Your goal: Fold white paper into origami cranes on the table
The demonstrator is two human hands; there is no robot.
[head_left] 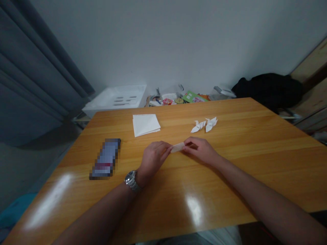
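Note:
A small folded strip of white paper [177,147] is stretched between my two hands, just above the wooden table [230,190]. My left hand [155,157], with a metal watch [131,179] on its wrist, pinches the strip's left end. The right end is pinched by the thumb and fingers of my right hand [200,149]. Beyond my right hand lie two white paper cranes, a left one [198,126] and a right one [211,124], side by side. A stack of lined paper sheets [145,124] lies beyond my left hand.
To the left on the table is a phone [106,159], blurred out. Behind the far edge stand a white plastic tray [117,97] and assorted items, including a green booklet [192,97]. A black bundle [268,89] sits at the back right. A grey curtain [38,68] hangs left.

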